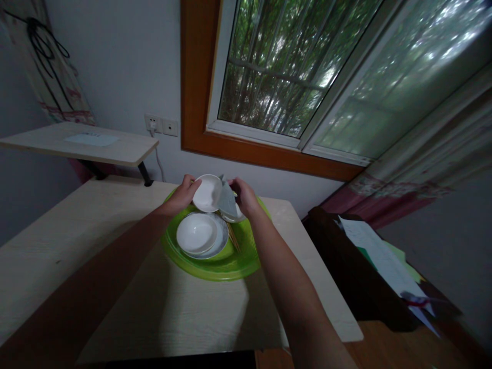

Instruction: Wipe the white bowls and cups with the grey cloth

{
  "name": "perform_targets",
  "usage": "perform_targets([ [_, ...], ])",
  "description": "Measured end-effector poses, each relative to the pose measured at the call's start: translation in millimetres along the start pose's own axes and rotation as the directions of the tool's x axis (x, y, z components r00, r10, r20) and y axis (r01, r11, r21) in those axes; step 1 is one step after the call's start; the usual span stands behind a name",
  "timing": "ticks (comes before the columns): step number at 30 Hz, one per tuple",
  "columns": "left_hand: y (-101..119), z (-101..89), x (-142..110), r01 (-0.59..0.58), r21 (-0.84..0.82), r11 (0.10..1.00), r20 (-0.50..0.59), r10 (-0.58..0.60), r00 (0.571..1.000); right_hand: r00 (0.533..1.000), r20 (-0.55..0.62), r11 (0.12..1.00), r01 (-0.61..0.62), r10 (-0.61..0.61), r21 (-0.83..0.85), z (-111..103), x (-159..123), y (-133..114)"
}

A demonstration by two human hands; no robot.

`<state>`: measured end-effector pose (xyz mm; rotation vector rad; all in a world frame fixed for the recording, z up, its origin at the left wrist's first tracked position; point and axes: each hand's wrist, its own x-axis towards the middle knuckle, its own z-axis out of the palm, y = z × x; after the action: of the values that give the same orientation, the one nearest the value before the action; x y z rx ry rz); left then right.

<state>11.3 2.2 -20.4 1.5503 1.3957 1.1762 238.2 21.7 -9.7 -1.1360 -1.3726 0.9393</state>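
Observation:
My left hand (pixel 185 193) grips the rim of a white bowl (pixel 208 193), its thumb over the edge. The bowl is tilted toward me above a green basin (pixel 215 275). A grey cloth (pixel 227 200) is pinched in my right hand (pixel 243 195) and hangs against the bowl's right side. In the basin's front left, another white bowl (pixel 197 233) rests on a plate (pixel 222 241). Chopsticks (pixel 233 238) lie to the right of that stack. Part of one more white dish (pixel 236 216) shows under the cloth, mostly hidden.
The basin stands on a light wooden table (pixel 207 312). A raised shelf (pixel 77 141) with a paper sheet occupies the back left. Behind are a wall socket (pixel 161 125) and a barred window (pixel 284 77). Right of the table, papers (pixel 384 261) lie on dark furniture (pixel 338 256).

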Motion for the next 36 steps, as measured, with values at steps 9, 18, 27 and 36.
perform_targets([
  [9, 1, -0.6, 2, -0.073, 0.083, 0.994, -0.056, 0.078, 0.995, 0.986, 0.153, 0.995, 0.051, -0.064, 0.088, 5, -3, 6],
  [18, 8, -1.5, -2, -0.138, 0.105, 0.985, -0.099, 0.149, 0.984, 1.000, 0.011, 0.989, 0.016, -0.015, -0.146, 6, -3, 10],
  [27, 8, -0.8, -2, -0.157, 0.167, 0.973, -0.084, 0.173, 0.981, 0.979, -0.080, 0.974, 0.174, -0.187, -0.146, -3, 1, 0],
  [36, 12, -2.7, -4, -0.068, 0.119, 0.991, -0.090, 0.079, 0.993, 0.925, 0.115, 0.922, 0.373, -0.362, -0.100, 0, -11, -16],
])
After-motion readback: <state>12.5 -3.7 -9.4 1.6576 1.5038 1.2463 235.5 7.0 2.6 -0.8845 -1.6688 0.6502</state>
